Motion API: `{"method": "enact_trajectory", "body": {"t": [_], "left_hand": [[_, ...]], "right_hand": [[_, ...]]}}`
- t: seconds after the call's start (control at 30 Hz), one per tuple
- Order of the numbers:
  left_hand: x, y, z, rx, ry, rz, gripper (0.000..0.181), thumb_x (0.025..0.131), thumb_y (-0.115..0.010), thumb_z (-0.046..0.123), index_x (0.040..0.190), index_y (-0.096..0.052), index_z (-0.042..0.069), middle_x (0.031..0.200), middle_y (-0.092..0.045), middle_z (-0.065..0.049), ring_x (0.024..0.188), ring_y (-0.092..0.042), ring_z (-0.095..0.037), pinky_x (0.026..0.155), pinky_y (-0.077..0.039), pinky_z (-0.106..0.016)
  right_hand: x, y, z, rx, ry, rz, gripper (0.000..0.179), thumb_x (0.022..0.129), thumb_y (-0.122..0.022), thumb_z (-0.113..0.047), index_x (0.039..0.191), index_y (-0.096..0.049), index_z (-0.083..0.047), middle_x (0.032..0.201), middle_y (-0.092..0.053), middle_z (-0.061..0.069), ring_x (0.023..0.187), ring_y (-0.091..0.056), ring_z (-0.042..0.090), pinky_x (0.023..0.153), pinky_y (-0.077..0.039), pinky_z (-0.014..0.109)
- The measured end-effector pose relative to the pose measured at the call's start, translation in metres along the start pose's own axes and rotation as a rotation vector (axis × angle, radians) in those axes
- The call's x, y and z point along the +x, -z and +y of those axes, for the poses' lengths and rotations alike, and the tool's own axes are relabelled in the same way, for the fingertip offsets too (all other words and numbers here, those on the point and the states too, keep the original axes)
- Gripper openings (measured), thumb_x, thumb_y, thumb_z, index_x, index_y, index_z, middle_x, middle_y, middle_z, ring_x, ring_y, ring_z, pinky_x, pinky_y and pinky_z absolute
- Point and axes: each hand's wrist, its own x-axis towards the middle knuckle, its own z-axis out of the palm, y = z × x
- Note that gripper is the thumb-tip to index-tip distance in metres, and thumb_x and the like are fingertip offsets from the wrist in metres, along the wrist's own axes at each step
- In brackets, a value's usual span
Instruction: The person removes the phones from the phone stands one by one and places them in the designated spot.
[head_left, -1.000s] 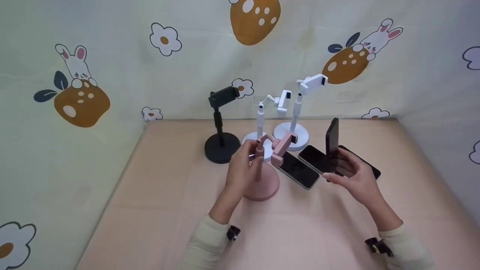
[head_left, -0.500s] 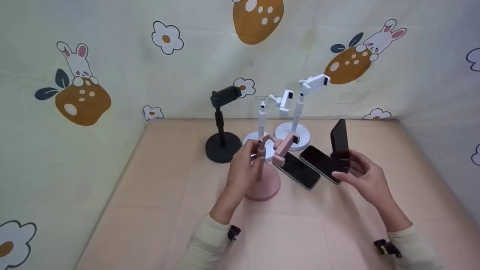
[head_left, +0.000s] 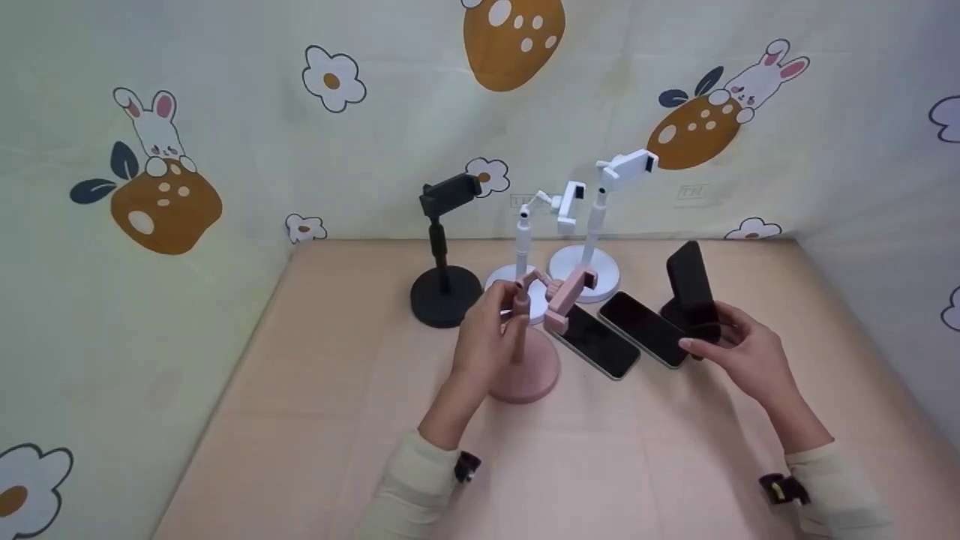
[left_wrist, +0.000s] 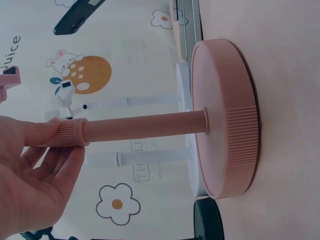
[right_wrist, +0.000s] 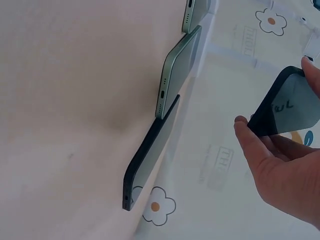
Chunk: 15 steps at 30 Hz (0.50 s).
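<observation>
My left hand (head_left: 484,341) grips the ribbed collar at the top of the pole of a pink phone stand (left_wrist: 145,126), whose round base (head_left: 536,379) rests on the table. The stand's pink clamp (head_left: 568,300) tilts to the right with nothing in it. My right hand (head_left: 746,360) holds a black smartphone (head_left: 691,285) on edge, raised off the table, between thumb and fingers. Below and left of it lie two phones with pale green edges, a nearer phone (head_left: 600,346) and a second phone (head_left: 643,328). Another black phone (right_wrist: 147,155) lies beside them, mostly hidden in the head view.
Behind the pink stand are a black phone stand (head_left: 442,296), a shorter white stand (head_left: 523,240) and a taller white stand (head_left: 594,217). Their clamps hold nothing. A patterned cloth wall (head_left: 390,150) rises along the back edge of the table (head_left: 337,375).
My right hand has moved to the right with the smartphone, and the phone has turned to show more of its broad face. My left hand stays on the pink stand's pole.
</observation>
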Motion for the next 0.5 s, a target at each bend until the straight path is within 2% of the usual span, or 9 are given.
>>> {"method": "enact_trajectory", "body": {"t": [0.1,0.2,0.3,0.37,0.5], "left_hand": [[0.000,0.000,0.000,0.001,0.000,0.002,0.035,0.094,-0.068,0.010,0.126,-0.053,0.016,0.127,-0.064,-0.005,0.122,-0.064,-0.018,0.101,-0.053,-0.033],[0.000,0.000,0.000,0.002,-0.001,0.002,0.035,0.094,-0.067,0.010,0.126,-0.054,0.016,0.127,-0.064,-0.005,0.122,-0.064,-0.018,0.101,-0.054,-0.033],[0.000,0.000,-0.001,0.001,0.000,0.001,0.034,0.094,-0.067,0.011,0.125,-0.054,0.016,0.127,-0.064,-0.004,0.122,-0.064,-0.018,0.101,-0.054,-0.033],[0.000,0.000,-0.001,0.001,0.003,0.002,0.034,0.094,-0.067,0.010,0.125,-0.054,0.016,0.126,-0.064,-0.004,0.122,-0.064,-0.018,0.101,-0.054,-0.033],[0.000,0.000,0.000,0.002,-0.006,0.006,0.034,0.094,-0.067,0.010,0.125,-0.054,0.016,0.125,-0.064,-0.005,0.122,-0.065,-0.018,0.101,-0.054,-0.034]], "right_hand": [[0.003,0.003,0.007,-0.028,-0.020,-0.001,0.090,0.085,-0.077,-0.041,0.151,-0.035,0.002,0.143,-0.049,0.031,0.131,-0.052,0.045,0.076,-0.038,-0.005],[0.006,0.006,0.013,-0.054,-0.034,-0.003,0.089,0.086,-0.077,-0.041,0.151,-0.035,0.003,0.145,-0.048,0.030,0.130,-0.052,0.045,0.072,-0.043,0.000],[0.010,0.009,0.019,-0.082,-0.043,-0.003,0.088,0.086,-0.076,-0.042,0.150,-0.037,0.003,0.145,-0.048,0.029,0.123,-0.059,0.039,0.069,-0.047,0.006],[0.013,0.011,0.023,-0.107,-0.052,-0.002,0.088,0.086,-0.076,-0.043,0.150,-0.038,0.003,0.145,-0.050,0.028,0.110,-0.066,0.025,0.067,-0.048,0.008],[0.017,0.015,0.030,-0.162,-0.053,0.007,0.087,0.086,-0.075,-0.046,0.148,-0.040,0.004,0.142,-0.051,0.029,0.106,-0.066,0.025,0.067,-0.044,0.007]]}}
